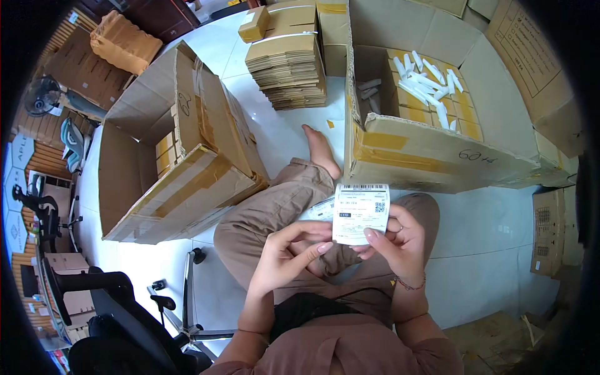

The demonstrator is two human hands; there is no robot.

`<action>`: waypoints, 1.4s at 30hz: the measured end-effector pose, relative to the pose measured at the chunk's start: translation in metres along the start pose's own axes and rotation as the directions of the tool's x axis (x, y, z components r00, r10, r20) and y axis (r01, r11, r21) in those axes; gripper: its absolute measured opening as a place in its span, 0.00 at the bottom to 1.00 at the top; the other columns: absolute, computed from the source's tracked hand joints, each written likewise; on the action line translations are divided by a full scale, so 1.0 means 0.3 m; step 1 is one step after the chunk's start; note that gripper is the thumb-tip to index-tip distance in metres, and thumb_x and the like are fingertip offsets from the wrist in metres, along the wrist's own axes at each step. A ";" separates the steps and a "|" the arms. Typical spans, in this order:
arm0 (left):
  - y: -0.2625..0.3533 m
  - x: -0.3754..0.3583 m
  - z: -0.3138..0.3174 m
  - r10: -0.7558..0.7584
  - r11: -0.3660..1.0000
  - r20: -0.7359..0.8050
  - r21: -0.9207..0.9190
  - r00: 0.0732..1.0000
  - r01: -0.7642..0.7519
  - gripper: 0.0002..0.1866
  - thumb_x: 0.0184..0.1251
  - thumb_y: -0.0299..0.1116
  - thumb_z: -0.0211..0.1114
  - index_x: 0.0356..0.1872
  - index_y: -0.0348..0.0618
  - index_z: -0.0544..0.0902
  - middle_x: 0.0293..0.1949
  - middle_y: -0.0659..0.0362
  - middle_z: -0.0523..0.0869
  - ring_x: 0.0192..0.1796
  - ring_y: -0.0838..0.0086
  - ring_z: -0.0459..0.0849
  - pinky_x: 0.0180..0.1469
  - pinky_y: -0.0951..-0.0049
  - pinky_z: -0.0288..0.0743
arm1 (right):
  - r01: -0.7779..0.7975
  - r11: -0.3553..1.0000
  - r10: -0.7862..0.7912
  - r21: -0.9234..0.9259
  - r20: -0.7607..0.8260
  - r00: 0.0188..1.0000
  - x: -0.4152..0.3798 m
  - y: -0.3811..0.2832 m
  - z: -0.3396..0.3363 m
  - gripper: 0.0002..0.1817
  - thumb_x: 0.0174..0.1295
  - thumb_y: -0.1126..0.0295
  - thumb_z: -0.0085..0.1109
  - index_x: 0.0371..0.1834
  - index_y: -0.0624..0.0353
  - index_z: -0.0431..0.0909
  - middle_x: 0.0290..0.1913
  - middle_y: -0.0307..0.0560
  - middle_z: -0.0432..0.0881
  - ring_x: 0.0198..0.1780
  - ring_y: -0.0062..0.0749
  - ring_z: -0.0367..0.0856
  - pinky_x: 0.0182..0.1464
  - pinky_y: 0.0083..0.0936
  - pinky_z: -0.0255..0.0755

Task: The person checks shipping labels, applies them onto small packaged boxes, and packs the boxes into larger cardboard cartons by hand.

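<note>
A white printed label [361, 214] with a barcode and a QR code is held up over my lap. My right hand [400, 240] pinches its lower right part between thumb and fingers. Beside the label's lower left edge is my left hand [294, 253], fingers curved and thumb apart from them, with nothing seen between them. Another printed white paper [319, 211] lies behind the label on my lap, partly covered by it.
An open carton [431, 150] at the upper right holds yellow-taped boxes and white rolled pieces [428, 84]. Another open carton [181, 181] stands on the left. Flattened cardboard [287, 72] is stacked between them. A black office chair [125, 319] is at the lower left.
</note>
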State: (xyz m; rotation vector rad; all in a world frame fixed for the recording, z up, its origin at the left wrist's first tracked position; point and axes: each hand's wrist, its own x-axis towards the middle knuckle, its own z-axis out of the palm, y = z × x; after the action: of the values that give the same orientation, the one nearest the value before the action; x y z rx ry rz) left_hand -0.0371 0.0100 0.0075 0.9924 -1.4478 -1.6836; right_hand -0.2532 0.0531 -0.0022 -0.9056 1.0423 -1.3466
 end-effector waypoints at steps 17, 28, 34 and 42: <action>-0.028 -0.042 -0.026 0.164 0.968 0.067 0.180 0.984 -0.173 0.10 0.66 0.20 0.64 0.47 0.33 0.85 0.43 0.53 0.89 0.38 0.77 0.86 0.40 0.78 0.81 | -0.030 0.999 0.027 0.040 0.062 0.998 -0.028 -0.026 0.027 0.29 0.67 0.80 0.55 0.69 0.75 0.58 0.49 0.60 0.84 0.42 0.35 0.87 0.39 0.25 0.86; -0.014 -0.051 -0.019 0.116 0.985 0.059 0.124 0.991 -0.123 0.09 0.68 0.20 0.63 0.46 0.31 0.85 0.40 0.53 0.89 0.39 0.76 0.87 0.40 0.78 0.82 | 0.000 0.999 -0.003 0.036 0.070 0.998 -0.037 -0.026 0.033 0.30 0.67 0.80 0.55 0.70 0.76 0.56 0.48 0.61 0.83 0.41 0.35 0.87 0.39 0.26 0.86; -0.001 -0.057 -0.011 0.129 0.985 0.040 0.107 0.991 -0.133 0.08 0.68 0.20 0.63 0.44 0.31 0.85 0.40 0.52 0.89 0.42 0.74 0.88 0.44 0.76 0.82 | 0.004 0.999 -0.007 0.047 0.061 0.998 -0.038 -0.026 0.037 0.31 0.67 0.81 0.55 0.71 0.76 0.55 0.49 0.61 0.83 0.41 0.35 0.87 0.39 0.26 0.86; 0.010 -0.059 0.008 0.098 0.993 -0.018 0.063 0.995 -0.097 0.06 0.63 0.19 0.67 0.40 0.32 0.86 0.37 0.51 0.89 0.40 0.72 0.87 0.46 0.74 0.80 | -0.003 0.999 0.004 0.046 -0.015 1.000 -0.028 -0.020 0.050 0.31 0.64 0.82 0.55 0.70 0.75 0.56 0.45 0.61 0.85 0.37 0.37 0.88 0.33 0.24 0.85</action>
State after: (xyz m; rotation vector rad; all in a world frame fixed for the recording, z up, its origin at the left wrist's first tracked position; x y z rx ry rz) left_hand -0.0310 0.0263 0.0126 0.9544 -1.5184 -1.5624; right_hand -0.2403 0.0600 0.0087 -0.8600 1.0197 -1.3711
